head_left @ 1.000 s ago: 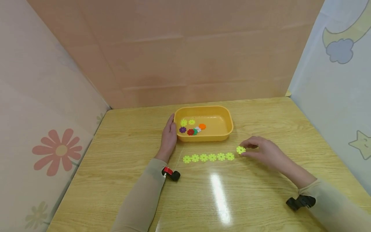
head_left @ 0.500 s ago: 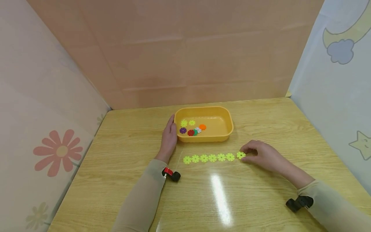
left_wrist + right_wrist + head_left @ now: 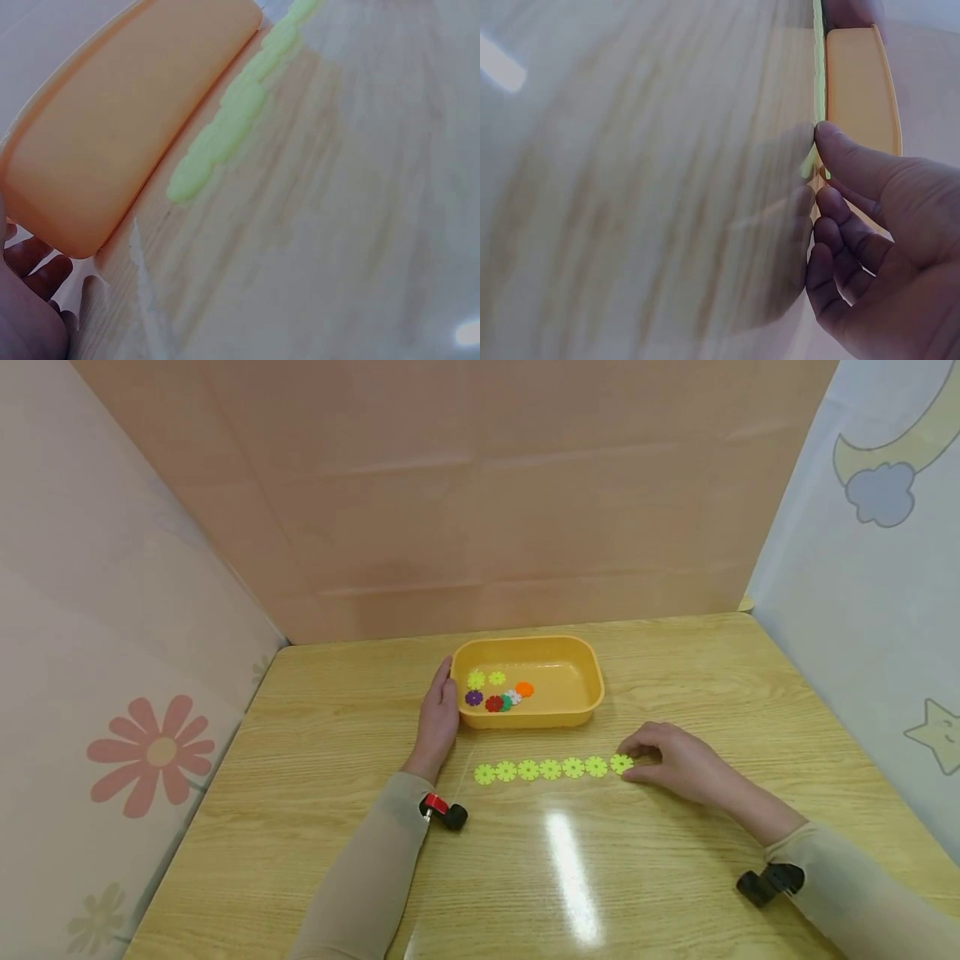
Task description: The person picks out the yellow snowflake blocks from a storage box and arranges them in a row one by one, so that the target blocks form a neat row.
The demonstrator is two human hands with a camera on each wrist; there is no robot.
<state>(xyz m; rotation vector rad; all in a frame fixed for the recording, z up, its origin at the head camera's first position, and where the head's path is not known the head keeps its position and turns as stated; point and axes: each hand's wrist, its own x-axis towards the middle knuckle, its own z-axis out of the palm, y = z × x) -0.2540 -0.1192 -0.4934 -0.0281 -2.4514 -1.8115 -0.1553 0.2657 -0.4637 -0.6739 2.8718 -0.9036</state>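
Observation:
My right hand point(image 3: 678, 762) pinches a yellow-green flower-shaped plastic disc point(image 3: 621, 764) between thumb and fingertips, at the right end of a row of several matching discs point(image 3: 551, 769) lying flat on the table. In the right wrist view the row appears edge-on, with the thumb point(image 3: 859, 161) at its near end. My left hand point(image 3: 437, 727) rests along the left wall of a yellow plastic basin point(image 3: 528, 720), fingers pointing away from me. Part of those fingers is hidden by the basin's corner in the left wrist view.
Inside the basin, toward its left, lie two yellow-green discs point(image 3: 476, 679) and several others, including a purple disc point(image 3: 474, 697), a red disc point(image 3: 493, 703) and an orange disc point(image 3: 525, 690). The wooden table point(image 3: 315, 760) meets a pinkish back panel point(image 3: 480, 527) and decorated side panels.
My right hand has brought its disc down toward me and slightly left, in line with the row and close to its last disc. The left hand and the basin have stayed put.

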